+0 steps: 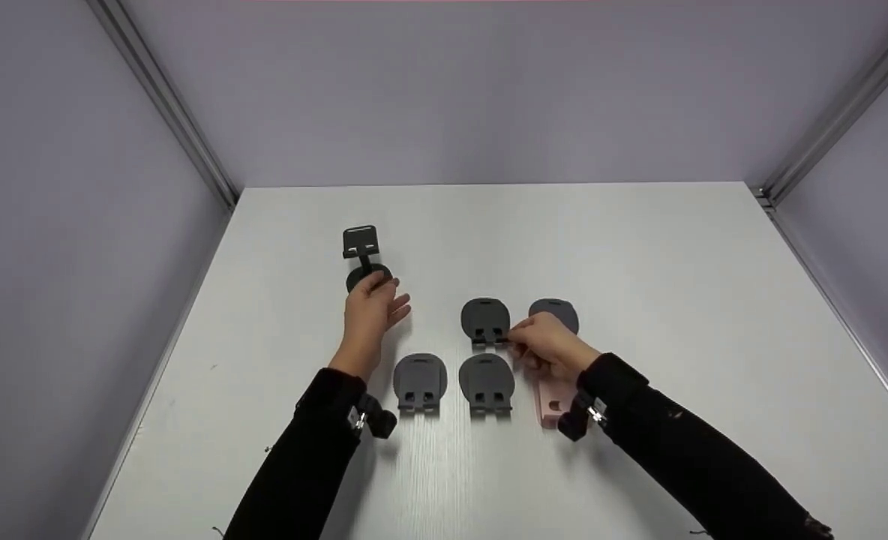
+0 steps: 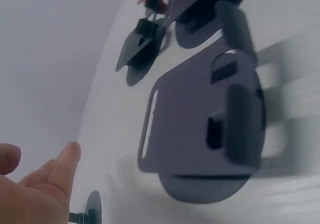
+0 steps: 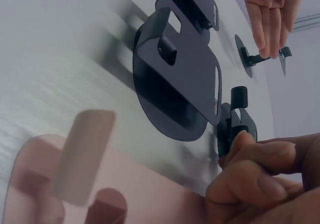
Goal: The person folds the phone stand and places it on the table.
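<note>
An unfolded black phone stand (image 1: 360, 240) stands at the left, its plate raised on an arm above a round base. My left hand (image 1: 367, 315) is at that base with fingers extended; in the right wrist view the left hand (image 3: 272, 13) hangs straight-fingered beside the stand (image 3: 243, 56). My right hand (image 1: 553, 345) pinches the lower right edge of a folded dark phone stand (image 1: 485, 319) lying in the back row. The right wrist view shows its curled fingers (image 3: 250, 179) at that stand's lip (image 3: 239, 96).
Two folded grey phone stands (image 1: 420, 381) (image 1: 487, 381) lie side by side in front. A blue-grey stand (image 1: 556, 306) is partly hidden behind my right hand. Below my right wrist lies a pink phone stand (image 1: 553, 409), partly covered. Walls border the white table (image 1: 639, 247).
</note>
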`<state>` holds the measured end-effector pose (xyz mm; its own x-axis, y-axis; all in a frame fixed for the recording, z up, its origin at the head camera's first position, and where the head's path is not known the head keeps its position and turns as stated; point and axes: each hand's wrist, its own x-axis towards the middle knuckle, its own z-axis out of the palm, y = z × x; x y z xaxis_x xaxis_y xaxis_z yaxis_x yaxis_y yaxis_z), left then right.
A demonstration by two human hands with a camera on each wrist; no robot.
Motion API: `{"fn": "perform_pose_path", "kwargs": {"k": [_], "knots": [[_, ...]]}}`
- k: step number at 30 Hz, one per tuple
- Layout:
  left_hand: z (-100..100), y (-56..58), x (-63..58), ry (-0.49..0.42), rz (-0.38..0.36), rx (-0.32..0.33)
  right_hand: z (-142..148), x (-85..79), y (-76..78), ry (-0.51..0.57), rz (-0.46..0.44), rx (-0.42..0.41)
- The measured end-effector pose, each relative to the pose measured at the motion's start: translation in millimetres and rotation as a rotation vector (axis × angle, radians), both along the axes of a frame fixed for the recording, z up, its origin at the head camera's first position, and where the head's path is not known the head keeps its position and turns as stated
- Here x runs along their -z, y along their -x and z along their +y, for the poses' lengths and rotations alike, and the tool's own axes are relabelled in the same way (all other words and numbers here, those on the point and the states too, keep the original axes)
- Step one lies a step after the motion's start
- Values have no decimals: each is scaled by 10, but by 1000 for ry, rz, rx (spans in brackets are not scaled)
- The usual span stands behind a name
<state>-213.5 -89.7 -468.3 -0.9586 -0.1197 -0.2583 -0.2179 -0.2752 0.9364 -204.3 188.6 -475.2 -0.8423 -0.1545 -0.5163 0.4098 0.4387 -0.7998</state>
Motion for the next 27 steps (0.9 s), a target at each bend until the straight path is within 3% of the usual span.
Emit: {"fn": "perform_pose_path", "kwargs": {"k": [5, 11, 14, 20, 23, 27], "knots": [[-108, 68, -6, 84, 9, -33, 45, -63, -15, -32, 56, -28], [-214, 150, 21, 290, 42, -26, 125, -126, -64, -2, 121, -28], [-257, 199, 31, 472, 67, -15, 159, -140, -90, 10, 135, -20], [-328, 282, 23, 944, 105, -50, 186, -160, -114, -15, 154, -38], [-355, 316, 8, 1082, 136, -42, 189, -174, -122, -30, 178, -54], [-387, 341, 4, 1213, 162, 55, 168, -200, -117, -46, 264, -79]]}}
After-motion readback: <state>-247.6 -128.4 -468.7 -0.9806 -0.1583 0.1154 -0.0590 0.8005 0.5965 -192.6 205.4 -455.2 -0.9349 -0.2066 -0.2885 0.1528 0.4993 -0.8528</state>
